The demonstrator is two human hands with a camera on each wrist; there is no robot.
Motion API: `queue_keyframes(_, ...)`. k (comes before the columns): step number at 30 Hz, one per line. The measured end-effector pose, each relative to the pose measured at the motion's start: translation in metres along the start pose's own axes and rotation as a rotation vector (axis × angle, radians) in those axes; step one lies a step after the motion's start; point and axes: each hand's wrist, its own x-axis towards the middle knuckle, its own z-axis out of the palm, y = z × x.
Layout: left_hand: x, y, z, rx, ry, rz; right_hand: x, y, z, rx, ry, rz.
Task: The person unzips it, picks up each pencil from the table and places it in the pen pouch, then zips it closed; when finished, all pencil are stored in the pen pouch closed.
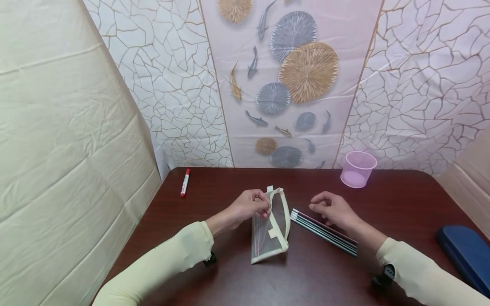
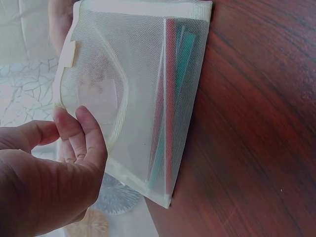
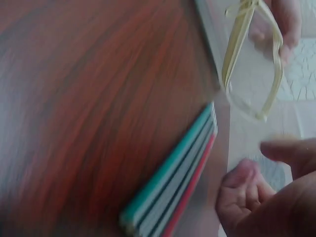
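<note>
A cream mesh zip pouch (image 1: 264, 242) stands unzipped on the table, its mouth gaping to the right. My left hand (image 1: 252, 205) pinches the pouch's rim between thumb and fingers. Through the mesh, the left wrist view shows red and teal pencils (image 2: 170, 108) inside, along the bottom. Right of the pouch lies a row of several pencils (image 1: 325, 233), side by side, teal and dark red. Just beyond them, my right hand (image 1: 337, 209) hovers with loosely bent fingers and nothing in its grasp. The right wrist view shows this hand (image 3: 271, 192) apart from the pencils.
A red-capped white marker (image 1: 185, 182) lies at the table's back left. Toward the back right stands a pink cup (image 1: 358, 170). A dark blue case (image 1: 465, 255) rests by the right edge. Patterned cloth (image 1: 291, 127) hangs behind the brown table (image 1: 226, 178).
</note>
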Motion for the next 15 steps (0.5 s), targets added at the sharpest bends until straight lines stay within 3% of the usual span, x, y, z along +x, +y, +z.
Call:
queue_keyframes(6, -0.001, 0.000, 0.000, -0.021, -0.012, -0.001, -0.003, 0.013, -0.031, -0.237, -0.160, -0.067)
queue_keyframes(15, -0.002, -0.002, 0.002, -0.036, -0.016, 0.002, 0.002, 0.031, -0.047, -0.160, -0.357, -0.164)
